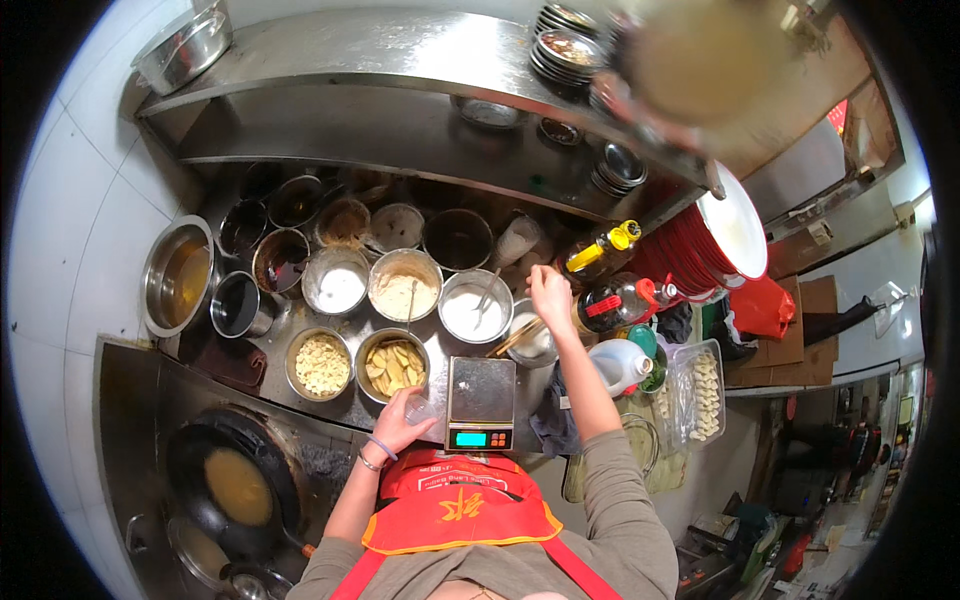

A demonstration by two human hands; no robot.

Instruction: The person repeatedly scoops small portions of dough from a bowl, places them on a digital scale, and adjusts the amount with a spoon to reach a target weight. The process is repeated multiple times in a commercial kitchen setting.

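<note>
My left hand [391, 429] holds a small clear plastic cup [420, 410] in front of the metal bowl of sliced ginger [394, 367]. To its right is a digital kitchen scale [481, 390] with a lit display and a bare metal plate. My right hand [551, 296] is stretched forward with its fingers curled, above a metal bowl of white powder [534, 346] with chopsticks [517, 337] across it. Whether its fingers pinch anything cannot be seen. Close by are a stack of clear cups [517, 240] and a yellow-capped bottle [596, 251].
Bowls of chopped garlic [322, 365], white granules [475, 309] and pale powder [406, 285] line the counter. A wok [238, 487] with brown liquid sits lower left. Beneath the steel shelf [360, 56] headroom is limited. Another person's blurred hand [652, 120] holds a round tan object [701, 60].
</note>
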